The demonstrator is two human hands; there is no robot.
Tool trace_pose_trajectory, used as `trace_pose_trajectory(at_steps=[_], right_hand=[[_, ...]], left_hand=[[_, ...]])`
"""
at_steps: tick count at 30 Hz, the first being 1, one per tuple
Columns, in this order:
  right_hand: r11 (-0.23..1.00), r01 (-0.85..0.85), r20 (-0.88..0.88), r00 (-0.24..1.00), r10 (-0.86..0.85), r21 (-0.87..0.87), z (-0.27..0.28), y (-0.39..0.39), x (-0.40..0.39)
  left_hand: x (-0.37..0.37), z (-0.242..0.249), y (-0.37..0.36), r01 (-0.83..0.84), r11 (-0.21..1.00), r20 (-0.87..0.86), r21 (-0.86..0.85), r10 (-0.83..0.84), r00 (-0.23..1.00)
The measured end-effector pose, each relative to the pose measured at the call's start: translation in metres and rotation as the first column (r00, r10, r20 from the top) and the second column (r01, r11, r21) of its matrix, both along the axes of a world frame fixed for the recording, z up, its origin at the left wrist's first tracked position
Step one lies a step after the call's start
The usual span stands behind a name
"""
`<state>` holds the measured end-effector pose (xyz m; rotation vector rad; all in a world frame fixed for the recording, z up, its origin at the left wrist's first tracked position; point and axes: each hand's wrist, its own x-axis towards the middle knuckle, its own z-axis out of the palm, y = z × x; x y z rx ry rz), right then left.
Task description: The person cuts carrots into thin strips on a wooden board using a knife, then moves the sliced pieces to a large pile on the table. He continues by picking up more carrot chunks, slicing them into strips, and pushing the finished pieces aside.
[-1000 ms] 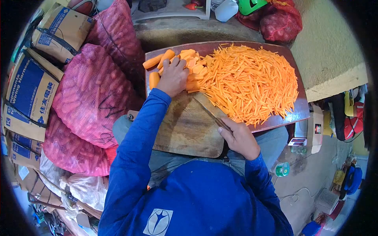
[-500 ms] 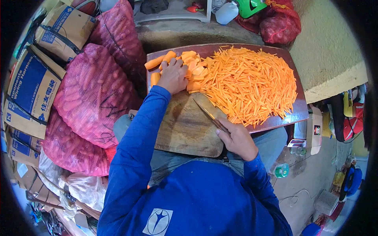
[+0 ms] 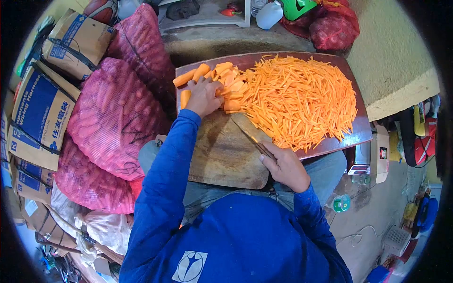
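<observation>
My left hand (image 3: 205,96) reaches to the far left of the board, its fingers curled down onto the peeled, cut carrot pieces (image 3: 230,80); the piece under the fingers is mostly hidden. My right hand (image 3: 289,170) is closed round the handle of a knife (image 3: 248,134). The blade points up and left, low over the bare wooden cutting board (image 3: 222,158). A large heap of carrot sticks (image 3: 302,101) covers the right side of the dark red tabletop (image 3: 359,125). Whole peeled carrots (image 3: 185,78) lie at its left edge.
Pink mesh sacks of carrots (image 3: 111,115) stand at the left, beside strapped cardboard boxes (image 3: 40,115). A red net bag (image 3: 335,30) and a white jug (image 3: 270,15) sit at the back. On the floor to the right is a green-lidded container (image 3: 341,203). A concrete wall (image 3: 391,52) rises at the far right.
My left hand has shifted slightly left and toward me over the carrot pieces. My right hand and the knife have stayed nearly still. The view has moved slightly.
</observation>
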<state>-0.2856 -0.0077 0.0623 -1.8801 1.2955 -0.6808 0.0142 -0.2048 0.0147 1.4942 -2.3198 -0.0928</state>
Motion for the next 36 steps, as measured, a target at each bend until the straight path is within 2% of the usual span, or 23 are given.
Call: trace_pose_trajectory(at_steps=[3,6,8,11,13,16,18,20,21,23,24,26,27,29,33,36], right_hand=[[1.0,-0.005,0.002,1.0,0.005,0.011,0.0,-0.002,-0.003],[0.999,0.018,0.09,0.996,-0.021,0.037,0.003,-0.004,-0.004],[0.992,0.047,0.104,0.993,-0.06,0.121,0.007,-0.006,-0.005],[0.997,0.042,0.119,0.992,-0.049,0.066,0.003,-0.009,-0.007],[0.995,0.028,0.111,0.993,-0.039,0.098,0.008,-0.01,-0.005],[0.995,0.002,0.074,0.997,-0.01,0.102,0.007,-0.008,-0.003],[0.997,-0.019,0.045,0.999,0.016,0.075,0.007,-0.005,0.0],[0.998,-0.06,0.076,0.995,0.058,0.026,0.011,-0.001,0.004],[0.997,-0.067,0.073,0.995,0.065,0.026,0.011,-0.002,0.006],[0.987,-0.108,0.039,0.994,0.104,0.117,0.012,-0.001,0.009],[0.987,-0.112,0.036,0.993,0.108,0.119,0.012,0.0,0.011],[0.991,-0.112,0.003,0.994,0.112,0.071,0.015,0.004,0.013],[0.991,-0.112,0.001,0.994,0.112,0.073,0.019,0.005,0.013],[0.963,-0.176,0.024,0.984,0.175,0.204,0.029,0.008,0.012],[0.969,-0.184,0.013,0.983,0.184,0.168,0.02,0.015,0.012],[0.961,-0.142,-0.005,0.989,0.148,0.239,0.021,0.017,0.01]], left_hand=[[0.007,0.001,0.009,0.033,0.997,-0.094,-0.07,-0.039,0.995],[0.014,0.003,0.028,0.065,0.985,-0.16,-0.161,-0.091,0.983],[0.014,0.008,0.054,0.081,0.978,-0.188,-0.195,-0.118,0.975],[0.008,0.008,0.107,0.076,0.986,-0.18,-0.147,-0.102,0.978],[0.005,0.0,0.138,0.204,0.979,-0.228,-0.006,-0.2,0.953],[0.003,0.0,0.17,0.204,0.974,-0.258,0.1,-0.173,0.951],[0.005,-0.005,0.18,0.167,0.979,-0.275,0.12,-0.128,0.953],[0.004,-0.007,0.186,0.053,0.994,-0.396,0.092,-0.012,0.918],[0.002,-0.005,0.189,0.046,0.995,-0.398,0.091,-0.006,0.917],[-0.004,0.0,0.195,0.008,0.989,-0.405,0.145,0.052,0.913],[-0.007,0.0,0.198,0.005,0.989,-0.407,0.147,0.056,0.912],[-0.012,-0.001,0.203,-0.032,0.992,-0.28,0.124,0.066,0.958],[-0.014,-0.002,0.204,-0.032,0.992,-0.282,0.125,0.066,0.957],[-0.017,-0.006,0.207,-0.034,0.998,-0.264,0.046,0.045,0.964],[-0.011,-0.009,0.214,-0.025,1.0,-0.274,0.017,0.029,0.961],[0.001,-0.005,0.211,-0.049,0.999,-0.297,0.004,0.048,0.954]])
